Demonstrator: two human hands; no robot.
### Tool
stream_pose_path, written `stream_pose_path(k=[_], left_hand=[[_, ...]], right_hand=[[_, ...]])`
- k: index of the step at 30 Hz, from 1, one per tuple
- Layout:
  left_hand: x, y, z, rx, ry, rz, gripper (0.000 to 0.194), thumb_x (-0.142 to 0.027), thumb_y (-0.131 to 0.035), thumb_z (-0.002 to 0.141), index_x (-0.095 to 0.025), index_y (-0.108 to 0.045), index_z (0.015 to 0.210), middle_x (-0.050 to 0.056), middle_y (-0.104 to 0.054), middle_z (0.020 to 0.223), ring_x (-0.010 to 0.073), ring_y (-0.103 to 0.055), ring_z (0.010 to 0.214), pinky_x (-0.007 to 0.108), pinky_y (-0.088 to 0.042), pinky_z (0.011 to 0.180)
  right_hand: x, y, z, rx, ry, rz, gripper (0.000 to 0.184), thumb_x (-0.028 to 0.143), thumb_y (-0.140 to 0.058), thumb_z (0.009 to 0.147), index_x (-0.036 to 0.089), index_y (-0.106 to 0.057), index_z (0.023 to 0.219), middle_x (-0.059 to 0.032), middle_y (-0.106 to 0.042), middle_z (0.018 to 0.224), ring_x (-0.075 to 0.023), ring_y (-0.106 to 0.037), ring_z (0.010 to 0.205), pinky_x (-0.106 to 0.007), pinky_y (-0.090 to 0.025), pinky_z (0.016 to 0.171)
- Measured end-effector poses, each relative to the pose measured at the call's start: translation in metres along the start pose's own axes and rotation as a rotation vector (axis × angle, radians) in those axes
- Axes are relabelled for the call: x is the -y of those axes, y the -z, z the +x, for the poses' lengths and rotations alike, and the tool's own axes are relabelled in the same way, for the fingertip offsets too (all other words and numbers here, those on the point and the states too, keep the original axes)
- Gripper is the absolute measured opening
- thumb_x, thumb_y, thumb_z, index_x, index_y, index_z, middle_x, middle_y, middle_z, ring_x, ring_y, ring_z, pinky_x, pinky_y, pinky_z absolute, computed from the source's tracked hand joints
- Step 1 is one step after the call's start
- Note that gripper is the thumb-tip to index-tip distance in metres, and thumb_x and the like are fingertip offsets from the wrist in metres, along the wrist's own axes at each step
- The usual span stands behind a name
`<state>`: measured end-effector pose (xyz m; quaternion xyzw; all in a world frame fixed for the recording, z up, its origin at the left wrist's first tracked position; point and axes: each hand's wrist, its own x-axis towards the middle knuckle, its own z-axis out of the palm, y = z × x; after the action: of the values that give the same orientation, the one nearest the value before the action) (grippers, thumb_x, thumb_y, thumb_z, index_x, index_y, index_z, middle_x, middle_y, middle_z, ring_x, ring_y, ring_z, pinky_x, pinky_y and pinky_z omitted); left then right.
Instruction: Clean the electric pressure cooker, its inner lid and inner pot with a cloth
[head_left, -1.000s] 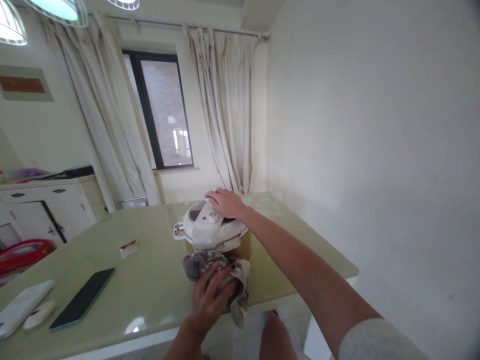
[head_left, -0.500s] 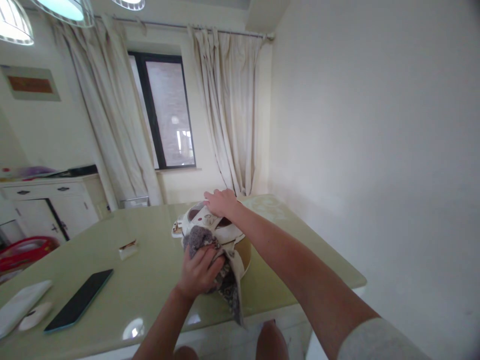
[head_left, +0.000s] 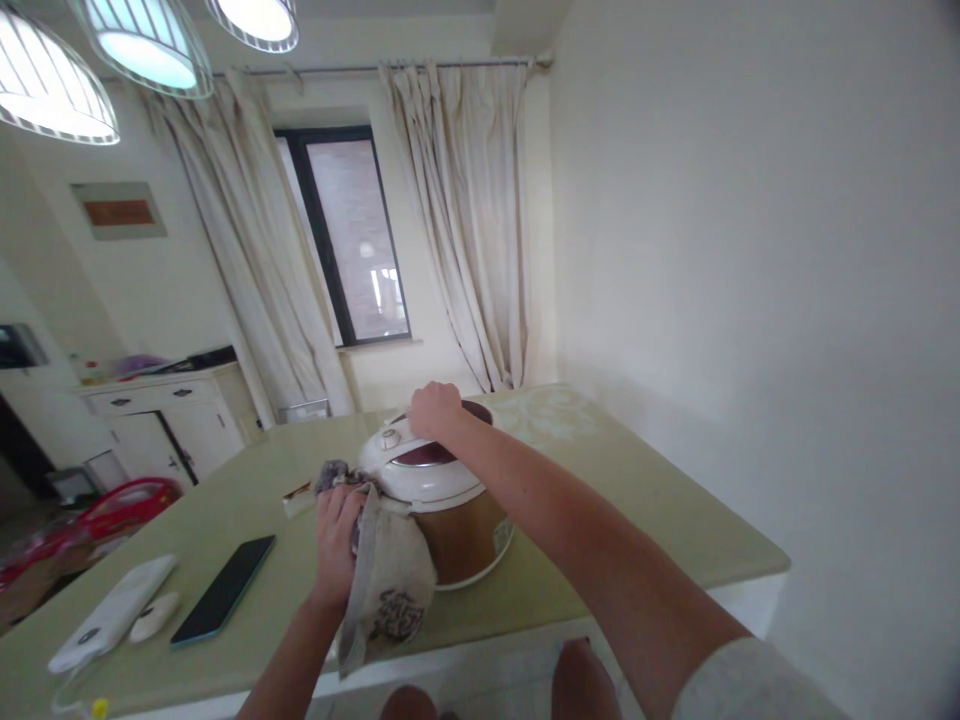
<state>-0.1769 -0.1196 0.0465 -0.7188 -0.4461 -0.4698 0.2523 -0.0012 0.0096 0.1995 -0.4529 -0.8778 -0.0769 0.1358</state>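
Note:
A rice cooker (head_left: 465, 530) with a white lid and brown body stands on the pale green table (head_left: 645, 490). My right hand (head_left: 433, 411) rests on top of its lid, fingers curled over the handle. My left hand (head_left: 337, 535) is closed on a grey and cream cloth (head_left: 390, 590) and presses it against the cooker's left side. The cloth hangs down toward the table's front edge.
A dark phone (head_left: 222, 588) lies on the table to the left, beside a white power bank (head_left: 112, 612) and a small white object (head_left: 154, 616). A white cabinet (head_left: 169, 420) and a red item (head_left: 120, 505) stand at the left. The wall is close on the right.
My left hand has carried the cloth up from the cooker's front to its left side. The cooker has turned under my right hand, and the view has shifted.

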Motion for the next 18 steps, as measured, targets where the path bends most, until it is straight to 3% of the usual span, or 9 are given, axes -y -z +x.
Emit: stream_pose_path(k=[4,8,11,14,16,18], left_hand=[[-0.028,-0.009,0.006,0.025,0.033,-0.070,0.014,-0.037,-0.058,0.084,-0.024,-0.060,0.089,0.008,-0.059,0.090,0.0277,-0.051,0.084,0.041,-0.042,0.075],[-0.039,-0.022,0.017,0.014,0.061,-0.169,0.013,-0.037,-0.057,0.084,-0.024,-0.056,0.083,0.007,-0.059,0.087,0.0263,-0.052,0.083,0.042,-0.043,0.076],[-0.028,-0.031,0.030,0.037,0.065,-0.265,0.016,-0.039,-0.054,0.088,-0.024,-0.056,0.082,0.005,-0.059,0.083,0.0245,-0.053,0.081,0.041,-0.046,0.076],[-0.009,-0.036,0.046,0.092,0.105,-0.327,0.024,-0.045,-0.055,0.089,-0.023,-0.058,0.079,0.005,-0.063,0.082,0.0242,-0.057,0.082,0.042,-0.049,0.078],[0.002,-0.037,0.058,0.151,0.208,-0.378,0.028,-0.049,-0.057,0.087,-0.023,-0.060,0.076,0.005,-0.065,0.081,0.0242,-0.060,0.083,0.041,-0.051,0.078],[0.004,-0.038,0.070,0.167,0.355,-0.427,0.030,-0.051,-0.057,0.086,-0.023,-0.063,0.077,0.004,-0.066,0.077,0.0231,-0.061,0.079,0.037,-0.052,0.074]], right_hand=[[-0.022,-0.003,-0.018,-0.057,0.054,-0.020,0.038,0.024,-0.048,0.097,0.022,-0.068,0.128,-0.0189,-0.066,0.132,-0.0342,-0.070,0.115,-0.050,-0.058,0.090],[-0.032,-0.001,-0.030,-0.053,-0.099,-0.018,0.038,0.021,-0.047,0.096,0.019,-0.069,0.127,-0.0208,-0.067,0.128,-0.0325,-0.070,0.113,-0.046,-0.056,0.090],[-0.048,0.005,-0.033,-0.052,-0.150,-0.015,0.036,0.030,-0.051,0.097,0.016,-0.072,0.123,-0.0237,-0.068,0.125,-0.0352,-0.069,0.113,-0.046,-0.054,0.089],[-0.078,0.010,-0.035,0.039,-0.040,0.048,0.050,0.056,-0.059,0.095,0.020,-0.073,0.127,-0.0201,-0.069,0.126,-0.0367,-0.068,0.113,-0.046,-0.053,0.091],[-0.096,0.007,-0.035,0.019,0.037,0.136,0.057,0.066,-0.056,0.095,0.024,-0.072,0.130,-0.0151,-0.070,0.123,-0.0322,-0.068,0.111,-0.041,-0.051,0.093],[-0.108,-0.002,-0.036,-0.095,0.059,0.224,0.057,0.068,-0.047,0.100,0.025,-0.074,0.126,-0.0120,-0.071,0.117,-0.0274,-0.067,0.109,-0.037,-0.048,0.095]])
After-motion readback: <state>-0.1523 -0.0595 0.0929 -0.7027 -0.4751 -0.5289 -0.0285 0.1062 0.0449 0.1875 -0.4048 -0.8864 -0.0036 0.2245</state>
